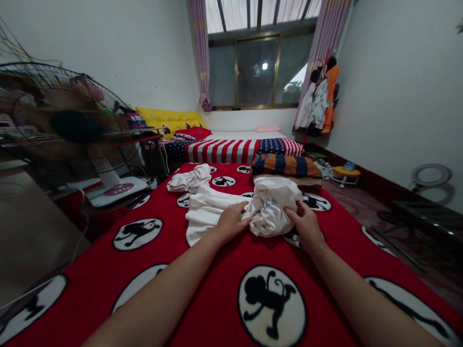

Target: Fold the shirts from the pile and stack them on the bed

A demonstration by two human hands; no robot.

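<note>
In the head view, a white garment point(275, 207) lies partly bunched on a red blanket point(213, 299). The right hand point(307, 224) has its grip nearly closed, pinching the garment's right side; the left hand point(233, 221) rests mid-garment, fingers bent, hold unclear. Behind the garment lie folded striped clothes point(285, 165).

The bunched white garment point(273, 207) filled the gap between the left hand point(232, 220) and the right hand point(306, 224), but nearer the person the red blanket point(217, 299) left a low, open way across. Straight ahead on the right, the folded clothes point(285, 166) blocked passage just beyond the garment, and the fan point(75, 126) hemmed in the bed's left side.
</note>
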